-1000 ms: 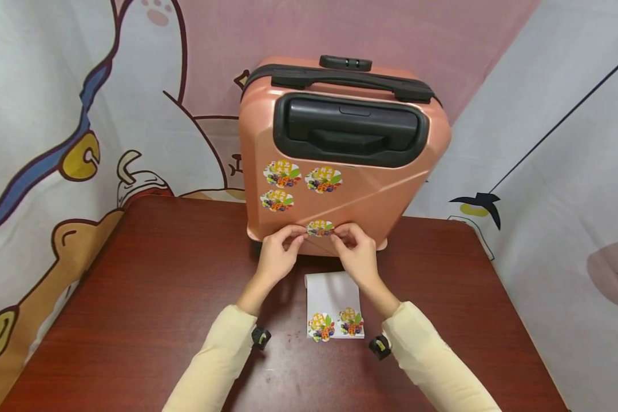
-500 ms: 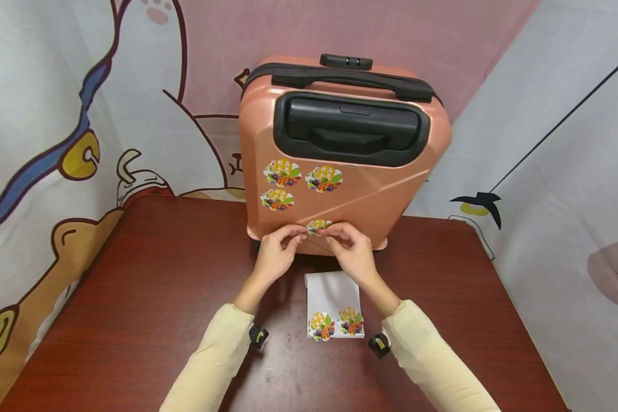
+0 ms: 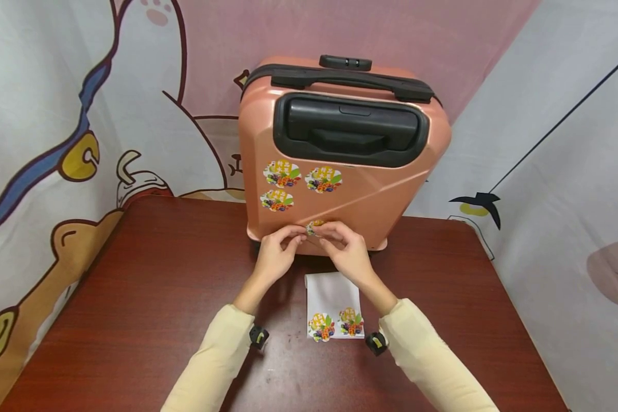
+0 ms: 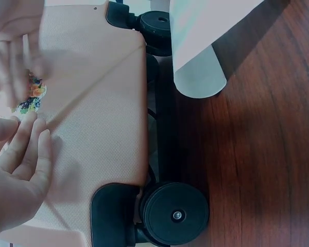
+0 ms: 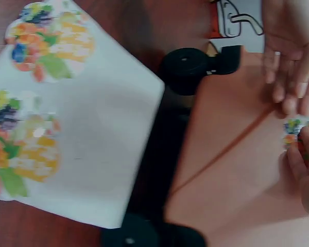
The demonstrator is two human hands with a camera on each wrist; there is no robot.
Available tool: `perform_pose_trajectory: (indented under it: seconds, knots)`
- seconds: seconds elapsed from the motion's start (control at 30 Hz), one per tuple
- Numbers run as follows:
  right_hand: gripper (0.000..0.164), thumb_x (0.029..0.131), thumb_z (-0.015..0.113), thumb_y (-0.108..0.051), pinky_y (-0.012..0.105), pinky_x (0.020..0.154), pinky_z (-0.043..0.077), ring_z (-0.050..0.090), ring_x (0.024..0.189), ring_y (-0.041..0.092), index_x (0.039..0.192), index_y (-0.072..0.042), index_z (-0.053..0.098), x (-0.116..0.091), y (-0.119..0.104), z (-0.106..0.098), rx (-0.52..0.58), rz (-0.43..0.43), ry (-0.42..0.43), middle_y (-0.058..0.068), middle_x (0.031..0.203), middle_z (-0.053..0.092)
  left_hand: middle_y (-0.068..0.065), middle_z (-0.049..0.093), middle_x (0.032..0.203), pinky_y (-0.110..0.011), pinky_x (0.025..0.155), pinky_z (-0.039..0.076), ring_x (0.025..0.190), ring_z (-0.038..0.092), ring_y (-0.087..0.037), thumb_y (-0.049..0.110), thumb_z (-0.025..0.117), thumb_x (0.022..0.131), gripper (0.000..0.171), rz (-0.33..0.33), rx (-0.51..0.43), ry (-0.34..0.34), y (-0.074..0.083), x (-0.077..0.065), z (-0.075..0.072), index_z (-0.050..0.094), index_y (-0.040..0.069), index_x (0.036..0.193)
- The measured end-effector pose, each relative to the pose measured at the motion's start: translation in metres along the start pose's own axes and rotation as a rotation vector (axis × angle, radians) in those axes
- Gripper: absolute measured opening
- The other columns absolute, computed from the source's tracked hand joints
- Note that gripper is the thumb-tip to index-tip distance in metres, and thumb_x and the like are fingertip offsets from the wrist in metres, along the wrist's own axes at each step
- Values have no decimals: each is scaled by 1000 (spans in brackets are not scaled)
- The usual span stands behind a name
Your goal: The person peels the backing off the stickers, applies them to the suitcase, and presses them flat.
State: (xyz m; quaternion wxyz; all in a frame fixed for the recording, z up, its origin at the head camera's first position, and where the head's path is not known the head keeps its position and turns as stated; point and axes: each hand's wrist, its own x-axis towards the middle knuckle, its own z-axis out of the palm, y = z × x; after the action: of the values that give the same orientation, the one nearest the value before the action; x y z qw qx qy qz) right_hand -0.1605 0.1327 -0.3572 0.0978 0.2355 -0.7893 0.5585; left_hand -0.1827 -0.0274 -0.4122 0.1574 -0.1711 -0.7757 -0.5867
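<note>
A pale orange suitcase (image 3: 360,200) stands on the table with several round fruit stickers on its front. Low on that front, a fruit sticker (image 3: 310,229) lies partly hidden by fingers; its colours also show in the left wrist view. My left hand (image 3: 274,253) pinches the left edge of this sticker between thumb and fingertips. From the right, my right hand (image 3: 351,256) reaches over the sticker, its fingertips pressing on it and covering its right part. Three stickers sit higher up: an upper left one (image 3: 281,173), an upper right one (image 3: 323,179) and a lower left one (image 3: 277,200).
On the brown table (image 3: 185,320), before the suitcase, lies a white sticker pad (image 3: 332,292) carrying two fruit stickers near its front edge. Its far end curls up. Black suitcase wheels (image 4: 176,213) rest by the table surface. A printed cloth (image 3: 391,34) hangs behind.
My right hand has moved left from the sticker's right edge across its face, covering more of it. My left hand has stayed at the left edge.
</note>
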Motion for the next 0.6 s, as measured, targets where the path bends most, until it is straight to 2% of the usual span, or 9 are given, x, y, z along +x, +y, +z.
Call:
perform_pose_trajectory:
  seconds: [0.23, 0.43, 0.6]
  knots:
    - [22, 80, 57, 15, 45, 82, 48, 57, 100, 39, 102, 12, 57, -10, 15, 2, -28, 86, -53, 26, 105, 61, -8, 68, 84, -25, 62, 50, 75, 64, -19, -2, 59, 86, 13, -6, 14, -6, -1, 0, 0, 67, 1, 96]
    - [23, 80, 56, 16, 49, 81, 47, 57, 99, 40, 103, 13, 56, -2, 2, 0, -9, 19, -38, 28, 104, 61, -8, 68, 84, -23, 60, 49, 74, 64, -21, -1, 59, 86, 13, 8, 25, 0, -1, 0, 0, 67, 1, 95]
    - [23, 80, 56, 16, 52, 84, 44, 56, 99, 41, 103, 13, 55, 5, -9, -1, 15, -46, -30, 28, 105, 60, -8, 68, 84, -23, 60, 49, 74, 63, -18, -2, 60, 85, 12, 18, 31, 8, -1, -1, 0, 67, 1, 94]
